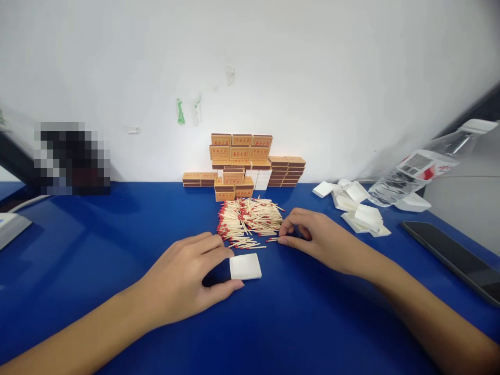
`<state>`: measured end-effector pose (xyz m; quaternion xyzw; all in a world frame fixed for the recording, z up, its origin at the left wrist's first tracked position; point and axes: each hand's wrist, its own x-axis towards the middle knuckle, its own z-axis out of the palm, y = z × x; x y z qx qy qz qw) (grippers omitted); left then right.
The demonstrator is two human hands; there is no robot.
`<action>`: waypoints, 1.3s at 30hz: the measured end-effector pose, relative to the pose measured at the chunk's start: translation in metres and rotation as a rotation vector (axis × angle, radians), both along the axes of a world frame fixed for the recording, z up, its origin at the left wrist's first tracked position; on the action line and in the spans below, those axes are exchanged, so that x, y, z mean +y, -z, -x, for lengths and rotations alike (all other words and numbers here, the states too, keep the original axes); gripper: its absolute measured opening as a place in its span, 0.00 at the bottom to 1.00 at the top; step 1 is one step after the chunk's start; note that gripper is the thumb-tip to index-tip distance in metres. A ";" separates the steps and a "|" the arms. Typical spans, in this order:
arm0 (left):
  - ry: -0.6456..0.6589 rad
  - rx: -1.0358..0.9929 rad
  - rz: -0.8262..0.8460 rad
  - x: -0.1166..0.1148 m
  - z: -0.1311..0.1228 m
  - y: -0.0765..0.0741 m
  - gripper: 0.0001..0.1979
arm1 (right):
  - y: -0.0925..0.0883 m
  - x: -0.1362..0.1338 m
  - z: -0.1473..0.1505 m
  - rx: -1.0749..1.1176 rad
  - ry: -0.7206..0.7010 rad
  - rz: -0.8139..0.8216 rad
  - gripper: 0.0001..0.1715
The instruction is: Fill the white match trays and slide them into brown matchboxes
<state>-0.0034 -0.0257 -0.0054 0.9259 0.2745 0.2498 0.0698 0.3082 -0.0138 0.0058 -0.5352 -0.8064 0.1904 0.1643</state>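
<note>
A small white matchbox tray (245,266) lies on the blue table. My left hand (191,271) has its thumb at the tray's near edge and a finger at its far left corner, holding it between them. Just beyond is a heap of red-tipped matchsticks (250,219), with several spread along its near side. My right hand (308,234) is closed in a pinch at the heap's right edge, its thumb and finger on the ends of a few matches (272,240). Their red heads point left.
Brown and yellow matchboxes (240,153) are stacked against the wall behind the heap. At the right are loose white trays (363,217), a tilted clear bottle (414,169) and a dark phone (453,258). A pale device (13,229) sits at the left edge.
</note>
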 end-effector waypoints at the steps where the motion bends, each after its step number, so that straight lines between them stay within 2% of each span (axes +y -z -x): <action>1: 0.001 0.000 0.000 0.000 0.000 0.000 0.13 | 0.000 0.000 0.000 -0.011 -0.012 0.009 0.09; 7: 0.000 0.007 0.014 -0.001 0.000 0.000 0.13 | 0.001 -0.003 0.004 0.002 -0.062 0.013 0.08; 13: 0.004 0.014 0.018 -0.001 0.000 0.001 0.13 | 0.006 -0.005 0.016 0.035 -0.089 -0.086 0.05; 18: -0.001 0.026 0.029 -0.001 0.000 0.002 0.13 | 0.010 -0.003 0.017 0.017 -0.094 -0.119 0.09; 24: -0.006 0.030 0.032 -0.002 -0.001 0.001 0.13 | 0.011 -0.002 0.016 0.029 -0.078 -0.057 0.12; 32: -0.004 0.046 0.035 -0.001 0.000 0.001 0.14 | 0.005 -0.005 0.018 -0.069 -0.093 -0.015 0.14; 39: -0.031 0.043 0.013 -0.002 -0.002 0.002 0.13 | -0.006 -0.018 0.029 0.032 -0.123 -0.035 0.13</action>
